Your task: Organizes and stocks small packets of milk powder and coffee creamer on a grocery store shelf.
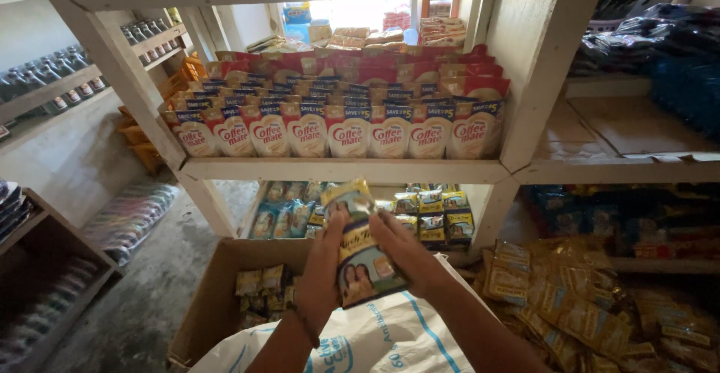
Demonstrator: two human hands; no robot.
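Both hands are clamping a stack of glossy yellow-and-dark foil sachets (360, 245) above the open brown cardboard box (225, 298): left hand (324, 268) is pressing its fingers flat on one side, right hand (405, 253) is wrapping round the other. Risk, imo: the slick stack is fanning at the top, so packs could slip out w/ any looser squeeze & drop into the box. Red-and-cream pouches (337, 129) are filling the white wooden shelf (337, 170) in upright rows; gold packets (570, 305) are lying heaped at lower right.

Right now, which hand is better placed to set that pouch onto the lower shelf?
Probably the right hand: it grips the pouch on the side nearer the lower shelf's packets. The left hand holds the other edge, nearer the cardboard box.
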